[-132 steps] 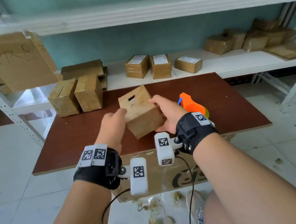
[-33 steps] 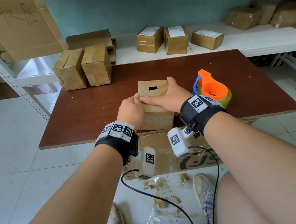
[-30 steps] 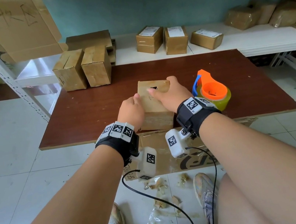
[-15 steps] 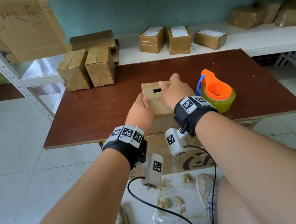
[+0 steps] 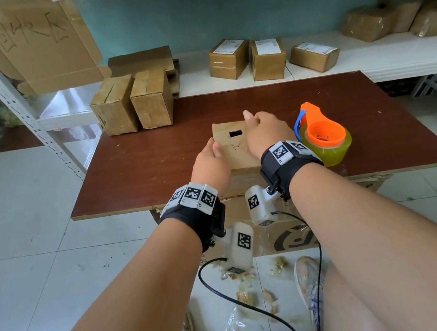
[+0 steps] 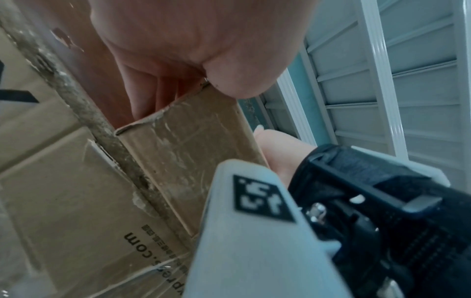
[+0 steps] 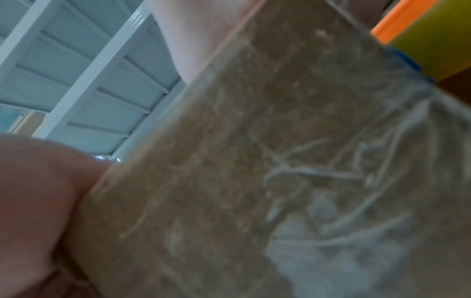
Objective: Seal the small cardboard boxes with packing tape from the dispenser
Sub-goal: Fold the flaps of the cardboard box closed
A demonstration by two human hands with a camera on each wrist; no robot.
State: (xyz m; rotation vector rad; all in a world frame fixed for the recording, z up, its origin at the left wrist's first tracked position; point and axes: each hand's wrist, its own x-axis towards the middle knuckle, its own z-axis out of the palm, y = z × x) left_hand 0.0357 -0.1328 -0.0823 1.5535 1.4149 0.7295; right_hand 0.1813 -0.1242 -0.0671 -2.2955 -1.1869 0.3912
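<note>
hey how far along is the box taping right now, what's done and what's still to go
Done: two boxes at the table's far left corner look closed, though whether they are taped is unclear. In hand: the left hand and right hand hold a small box on the table; a rectangular hole shows in its top. Left: the tape dispenser sits untouched to its right, so this box apparently isn't fully sealed.

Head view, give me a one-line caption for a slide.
Both hands, left hand and right hand, hold a small cardboard box on the brown table, beside the orange tape dispenser.
</note>
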